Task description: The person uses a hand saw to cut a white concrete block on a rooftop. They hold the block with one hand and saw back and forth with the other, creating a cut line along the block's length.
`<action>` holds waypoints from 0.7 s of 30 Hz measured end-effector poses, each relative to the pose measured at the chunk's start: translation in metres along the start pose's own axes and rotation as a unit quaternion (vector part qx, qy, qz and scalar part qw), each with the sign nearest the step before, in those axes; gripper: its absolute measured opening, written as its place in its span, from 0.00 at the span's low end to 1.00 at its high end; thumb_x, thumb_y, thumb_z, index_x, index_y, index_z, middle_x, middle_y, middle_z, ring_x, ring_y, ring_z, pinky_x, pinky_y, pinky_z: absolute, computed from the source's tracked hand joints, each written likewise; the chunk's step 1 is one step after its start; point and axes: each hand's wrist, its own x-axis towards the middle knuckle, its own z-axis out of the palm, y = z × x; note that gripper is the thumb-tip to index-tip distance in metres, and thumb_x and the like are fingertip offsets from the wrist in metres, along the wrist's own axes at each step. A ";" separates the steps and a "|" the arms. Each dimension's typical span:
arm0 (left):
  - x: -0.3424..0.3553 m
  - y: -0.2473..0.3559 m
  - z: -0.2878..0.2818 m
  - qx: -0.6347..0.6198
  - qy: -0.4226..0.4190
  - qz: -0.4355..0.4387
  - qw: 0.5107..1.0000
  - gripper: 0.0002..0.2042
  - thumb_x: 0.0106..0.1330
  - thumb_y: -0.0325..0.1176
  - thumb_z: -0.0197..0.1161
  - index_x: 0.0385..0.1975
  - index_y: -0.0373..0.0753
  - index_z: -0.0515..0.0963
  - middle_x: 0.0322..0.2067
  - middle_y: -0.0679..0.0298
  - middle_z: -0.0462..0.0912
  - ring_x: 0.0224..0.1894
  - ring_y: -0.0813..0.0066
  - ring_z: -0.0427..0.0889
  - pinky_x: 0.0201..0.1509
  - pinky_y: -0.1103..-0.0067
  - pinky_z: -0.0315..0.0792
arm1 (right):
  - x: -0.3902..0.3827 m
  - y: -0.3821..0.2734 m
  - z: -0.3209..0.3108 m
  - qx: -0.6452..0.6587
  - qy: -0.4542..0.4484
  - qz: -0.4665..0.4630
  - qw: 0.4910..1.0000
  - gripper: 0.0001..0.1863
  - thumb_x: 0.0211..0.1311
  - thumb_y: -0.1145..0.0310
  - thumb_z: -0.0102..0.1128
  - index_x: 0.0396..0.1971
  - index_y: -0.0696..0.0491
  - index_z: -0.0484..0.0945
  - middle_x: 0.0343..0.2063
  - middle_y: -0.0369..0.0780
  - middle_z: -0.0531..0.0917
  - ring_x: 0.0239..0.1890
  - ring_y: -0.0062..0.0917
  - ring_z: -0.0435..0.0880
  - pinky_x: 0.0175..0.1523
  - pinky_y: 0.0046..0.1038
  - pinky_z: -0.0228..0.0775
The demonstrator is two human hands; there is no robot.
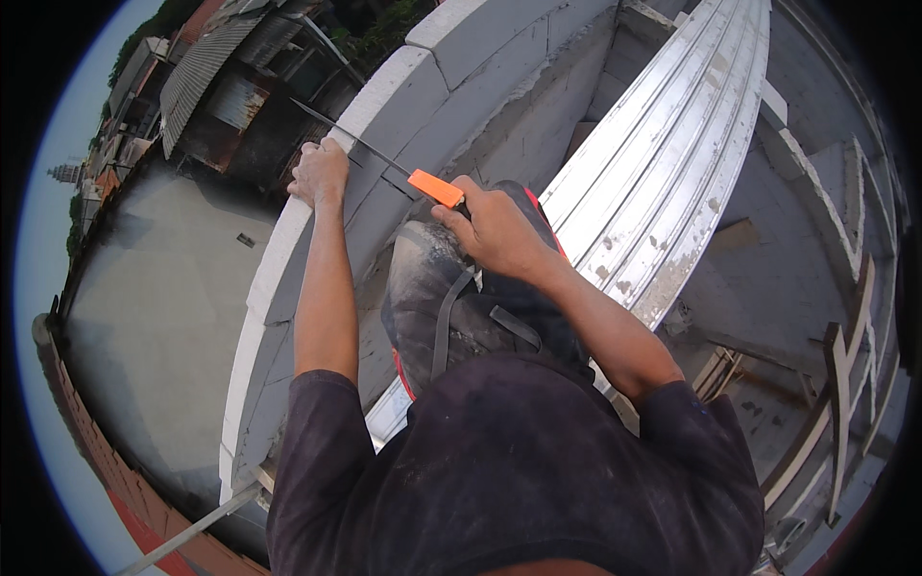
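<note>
My right hand [495,230] is wrapped round the orange handle of a handsaw [435,188]. Its long thin blade, seen nearly edge-on, reaches away to the left across the top of a wall of pale lightweight blocks [408,101]. Just left of the blade, my left hand [321,173] grips the top block at its outer edge, fingers curled over. Where the blade meets the block, the depth of any cut cannot be made out. My knees, in dusty dark trousers, are bent close to the wall's inner face.
Ribbed metal decking [663,144] runs under me and off to the right, with a drop beside it. Lower right are unfinished block walls [816,182] and timber pieces [836,413]. Beyond the wall's left side, a grey roof slab [163,288] and rusty sheet roofs [216,72] lie lower.
</note>
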 end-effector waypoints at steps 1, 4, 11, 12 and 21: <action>0.003 0.002 0.003 -0.007 0.006 0.015 1.000 0.28 0.75 0.51 0.45 0.59 0.40 0.84 0.56 0.48 0.89 0.64 0.45 0.83 0.70 0.51 0.64 | -0.016 -0.003 -0.012 0.022 0.009 -0.002 1.000 0.18 0.78 0.60 0.63 0.51 0.61 0.76 0.25 0.55 0.82 0.31 0.55 0.84 0.38 0.43 0.74; 0.006 -0.004 0.012 -0.014 0.012 0.032 0.999 0.29 0.77 0.54 0.45 0.61 0.40 0.82 0.57 0.48 0.89 0.64 0.44 0.83 0.71 0.50 0.64 | -0.075 -0.011 -0.043 0.081 0.035 -0.013 0.996 0.18 0.77 0.61 0.63 0.52 0.61 0.77 0.32 0.51 0.86 0.35 0.49 0.88 0.42 0.40 0.78; 0.008 -0.009 0.000 -0.066 -0.040 0.071 0.994 0.39 0.72 0.70 0.55 0.66 0.39 0.79 0.59 0.47 0.87 0.67 0.47 0.81 0.72 0.51 0.64 | -0.158 0.036 -0.081 0.088 0.198 -0.069 0.974 0.19 0.79 0.61 0.63 0.53 0.64 0.79 0.35 0.42 0.84 0.31 0.26 0.84 0.38 0.27 0.75; 0.003 -0.010 -0.004 -0.055 -0.044 0.111 0.991 0.42 0.68 0.72 0.59 0.67 0.39 0.78 0.60 0.47 0.86 0.67 0.47 0.81 0.73 0.51 0.64 | -0.164 0.041 -0.079 0.098 0.224 -0.050 0.968 0.19 0.80 0.61 0.62 0.52 0.64 0.78 0.34 0.41 0.84 0.30 0.24 0.83 0.37 0.26 0.75; 0.001 -0.010 0.008 0.050 -0.012 0.245 0.968 0.52 0.49 0.63 0.83 0.72 0.38 0.72 0.66 0.52 0.81 0.69 0.53 0.77 0.71 0.55 0.71 | -0.212 0.071 -0.068 0.172 0.345 0.101 0.917 0.18 0.85 0.55 0.56 0.47 0.56 0.70 0.29 0.35 0.72 0.21 0.15 0.69 0.27 0.22 0.67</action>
